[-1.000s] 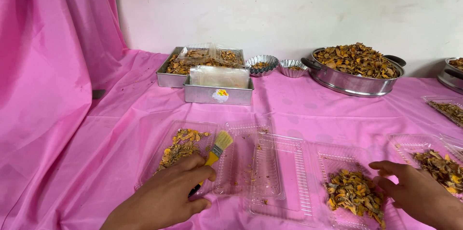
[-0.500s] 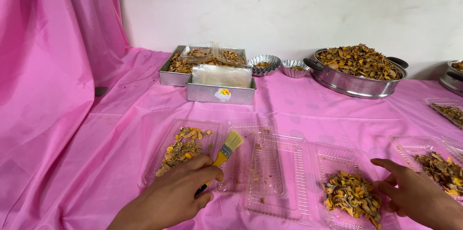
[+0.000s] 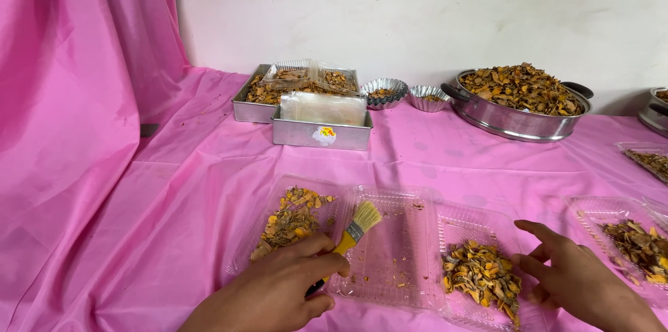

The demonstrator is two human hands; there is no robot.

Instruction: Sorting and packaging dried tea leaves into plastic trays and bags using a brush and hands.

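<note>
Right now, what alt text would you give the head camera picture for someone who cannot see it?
A person's left hand holds a small yellow-handled brush over an open clear plastic tray, while the right hand rests beside a tray of dried yellow-brown pieces. Beyond, on the pink cloth, stand metal tins and a heaped steel pan.

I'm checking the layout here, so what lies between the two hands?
In the head view, between the left hand holding the brush and the right hand lie a nearly empty clear tray and a pile of dried pieces.
</note>
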